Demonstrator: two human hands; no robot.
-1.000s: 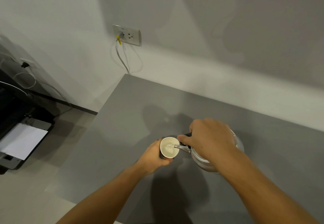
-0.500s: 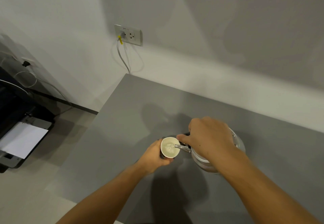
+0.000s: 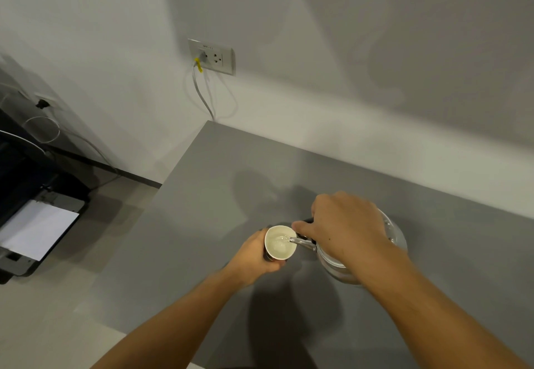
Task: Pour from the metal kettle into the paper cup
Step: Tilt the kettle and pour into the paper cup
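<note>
Pouring under way, cup braced by one hand and kettle tipped by the other.

The left hand [image 3: 254, 253] is wrapped shut around the cup [image 3: 279, 243], probably to steady so light a thing under the stream. The right hand [image 3: 344, 224], just right of it, is closed over the kettle's [image 3: 396, 235] handle, tilting it so the spout [image 3: 302, 242] reaches over the cup's rim; liquid shows inside. Both sit on the grey table [image 3: 202, 224], with nothing else near the hands. Beyond them, an outlet [image 3: 212, 56] on the wall.
</note>
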